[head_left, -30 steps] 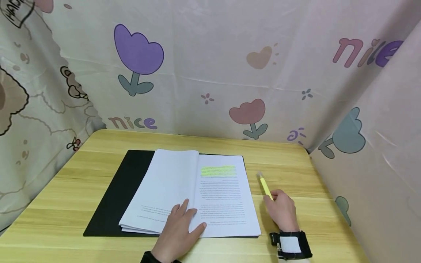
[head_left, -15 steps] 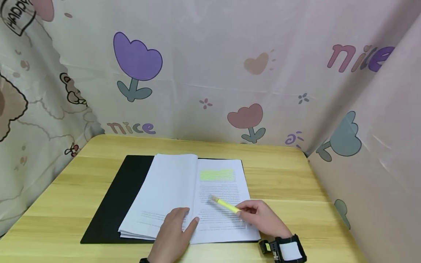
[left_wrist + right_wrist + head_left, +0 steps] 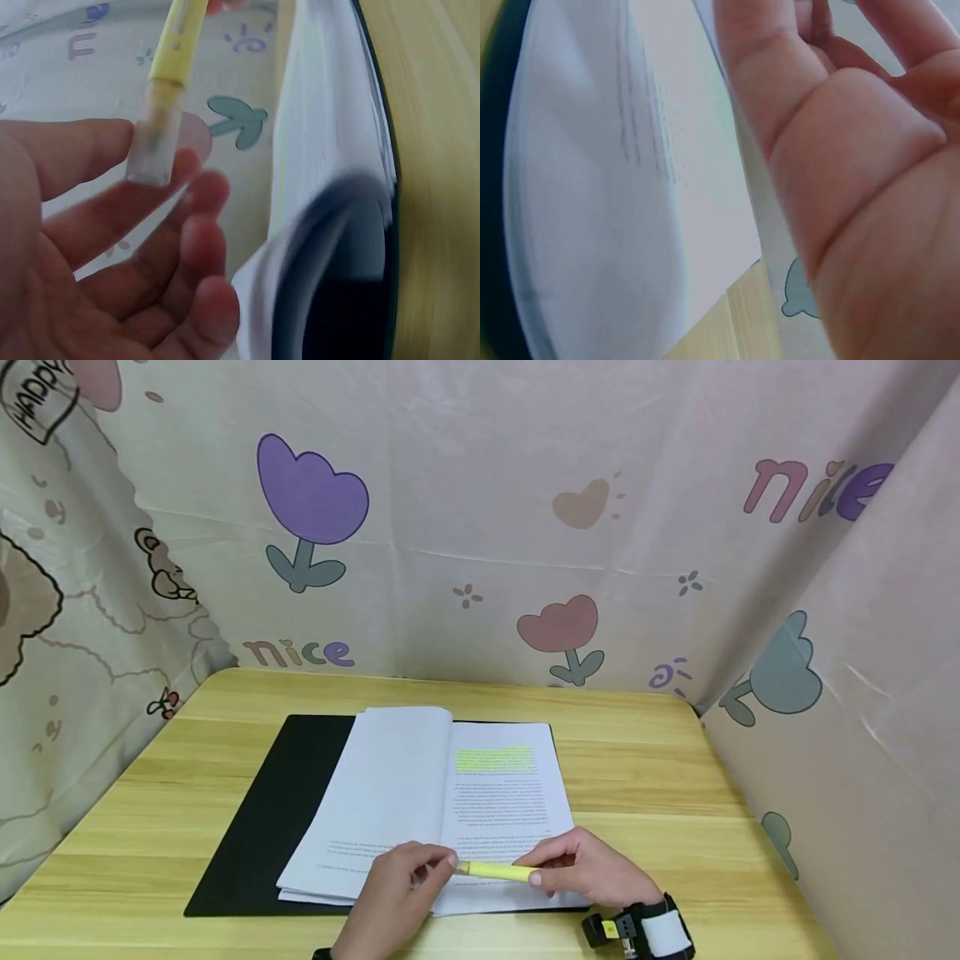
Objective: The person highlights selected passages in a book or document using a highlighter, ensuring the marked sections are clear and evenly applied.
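Note:
Over the lower part of the open stack of printed pages (image 3: 397, 777), a yellow highlighter (image 3: 495, 871) lies crosswise between the two hands. My right hand (image 3: 596, 870) pinches its yellow barrel between thumb and fingers. With thumb and index finger, my left hand (image 3: 393, 893) pinches the other end. In the left wrist view that end is a clear cap (image 3: 156, 142), still on the highlighter, while the other fingers curl loosely below it. The right page has a block of text marked yellow (image 3: 495, 760) near its far edge. The right wrist view shows mostly palm and thumb.
The pages lie on a black folder (image 3: 255, 827) that shows mainly on the left. Under it is a wooden table (image 3: 630, 752). A printed curtain (image 3: 450, 485) hangs behind the table and on both sides.
The right hand has brought the highlighter from the table right of the pages leftward over them. The left hand has gone from lying spread on the pages to pinching the cap.

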The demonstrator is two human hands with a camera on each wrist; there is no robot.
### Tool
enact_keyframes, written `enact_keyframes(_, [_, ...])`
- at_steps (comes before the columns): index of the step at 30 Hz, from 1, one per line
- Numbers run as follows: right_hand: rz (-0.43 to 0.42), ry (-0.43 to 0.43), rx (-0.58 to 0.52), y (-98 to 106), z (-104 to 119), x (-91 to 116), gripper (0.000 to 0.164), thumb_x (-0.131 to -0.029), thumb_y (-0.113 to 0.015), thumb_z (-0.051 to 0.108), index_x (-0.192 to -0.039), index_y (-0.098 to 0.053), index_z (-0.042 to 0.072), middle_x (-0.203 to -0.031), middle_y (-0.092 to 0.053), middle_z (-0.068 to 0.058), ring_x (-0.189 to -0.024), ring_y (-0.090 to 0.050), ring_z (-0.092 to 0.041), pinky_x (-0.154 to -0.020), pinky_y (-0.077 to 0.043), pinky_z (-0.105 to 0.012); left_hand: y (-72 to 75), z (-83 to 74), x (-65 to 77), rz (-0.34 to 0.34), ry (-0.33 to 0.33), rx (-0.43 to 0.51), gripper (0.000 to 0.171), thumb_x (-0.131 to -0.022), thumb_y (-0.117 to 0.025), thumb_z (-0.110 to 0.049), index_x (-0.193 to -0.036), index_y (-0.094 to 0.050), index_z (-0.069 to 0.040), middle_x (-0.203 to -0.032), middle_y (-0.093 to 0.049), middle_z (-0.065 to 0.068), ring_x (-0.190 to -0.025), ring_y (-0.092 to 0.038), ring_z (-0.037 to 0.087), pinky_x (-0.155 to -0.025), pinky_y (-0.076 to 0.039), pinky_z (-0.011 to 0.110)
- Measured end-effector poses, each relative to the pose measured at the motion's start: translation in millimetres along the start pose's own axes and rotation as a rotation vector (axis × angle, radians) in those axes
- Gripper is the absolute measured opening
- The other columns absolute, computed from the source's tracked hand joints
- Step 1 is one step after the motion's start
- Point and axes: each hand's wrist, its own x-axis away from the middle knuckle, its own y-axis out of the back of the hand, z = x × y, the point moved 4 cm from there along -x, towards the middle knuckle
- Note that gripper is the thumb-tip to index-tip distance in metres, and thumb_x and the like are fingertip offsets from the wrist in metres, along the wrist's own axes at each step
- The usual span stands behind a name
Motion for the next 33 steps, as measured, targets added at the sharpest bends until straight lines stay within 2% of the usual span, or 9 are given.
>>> enact_keyframes(4, [-0.006, 0.031, 0.005, 0, 3, 1, 0.025, -0.1, -0.068, 0.014, -0.123, -0.077, 0.008, -0.106, -0.074, -0.015, -0.072, -0.059, -0.008, -0.064, -0.047, -0.019, -1.1, 0.5, -0.4, 0.089, 0.0, 0.153, 0.021, -0.101, -0.067, -0.033, -0.098, -0.079, -0.016, -0.077, -0.067, -0.006, -0.063, -0.052, 0.005, -0.057, -0.044, 0.021])
enact_keyframes(9, [-0.004, 0.056, -0.007, 1, 5, 4, 0.024, -0.102, -0.066, 0.012, -0.12, -0.077, 0.002, -0.088, -0.07, -0.009, -0.065, -0.052, -0.008, -0.056, -0.041, -0.018, -3.7, -2.2, 0.4, 0.162, 0.016, 0.336, 0.021, -0.104, -0.064, -0.029, -0.099, -0.071, -0.01, -0.085, -0.071, 0.006, -0.063, -0.059, 0.011, -0.057, -0.051, 0.024])
enact_keyframes(12, [0.018, 0.057, 0.006, 2, 5, 5, 0.025, -0.105, -0.062, 0.014, -0.118, -0.076, -0.001, -0.075, -0.061, -0.012, -0.059, -0.046, -0.011, -0.053, -0.037, -0.019, -5.9, -4.9, 1.2, 0.198, 0.01, 0.411, 0.02, -0.105, -0.062, -0.027, -0.102, -0.066, -0.007, -0.088, -0.071, 0.011, -0.064, -0.06, 0.01, -0.058, -0.054, 0.025])
enact_keyframes(16, [0.024, 0.049, 0.048, 4, 6, 5, 0.028, -0.107, -0.057, 0.017, -0.114, -0.075, -0.003, -0.068, -0.051, -0.015, -0.055, -0.042, -0.013, -0.049, -0.033, -0.02, -7.6, -6.6, 2.0, 0.198, 0.018, 0.442, 0.021, -0.105, -0.062, -0.026, -0.103, -0.066, -0.006, -0.087, -0.07, 0.013, -0.063, -0.058, 0.008, -0.058, -0.055, 0.026])
enact_keyframes(21, [-0.025, 0.014, 0.085, 4, 8, 6, 0.027, -0.107, -0.058, 0.021, -0.119, -0.077, 0.006, -0.066, -0.053, -0.001, -0.055, -0.044, -0.008, -0.048, -0.033, -0.02, -8.0, -6.3, 2.7, 0.186, 0.075, 0.471, 0.023, -0.101, -0.069, -0.027, -0.103, -0.068, -0.004, -0.086, -0.071, 0.012, -0.061, -0.056, 0.01, -0.055, -0.053, 0.025])
enact_keyframes(24, [-0.056, 0.001, 0.084, 3, 11, 7, 0.026, -0.107, -0.058, 0.022, -0.119, -0.077, 0.01, -0.067, -0.052, 0.002, -0.055, -0.044, -0.007, -0.048, -0.032, -0.021, -6.8, -7.1, 4.0, 0.177, 0.094, 0.488, 0.023, -0.099, -0.071, -0.027, -0.101, -0.069, -0.004, -0.084, -0.071, 0.013, -0.058, -0.054, 0.009, -0.053, -0.05, 0.023])
enact_keyframes(29, [-0.046, 0.05, 0.073, 1, 19, 9, 0.027, -0.109, -0.055, 0.018, -0.121, -0.077, 0.007, -0.063, -0.046, -0.013, -0.056, -0.043, -0.01, -0.05, -0.031, -0.022, -1.0, -10.0, 7.4, 0.157, 0.091, 0.512, 0.022, -0.101, -0.069, -0.025, -0.1, -0.069, -0.003, -0.082, -0.07, 0.014, -0.055, -0.048, 0.006, -0.051, -0.042, 0.02])
enact_keyframes(33, [-0.022, 0.079, 0.076, 3, 22, 14, 0.028, -0.108, -0.055, 0.014, -0.124, -0.075, 0.004, -0.07, -0.05, -0.024, -0.059, -0.046, -0.01, -0.052, -0.034, -0.02, 1.2, -14.5, 8.7, 0.173, 0.063, 0.5, 0.022, -0.101, -0.068, -0.026, -0.1, -0.07, -0.004, -0.083, -0.07, 0.011, -0.061, -0.054, 0.008, -0.055, -0.041, 0.02])
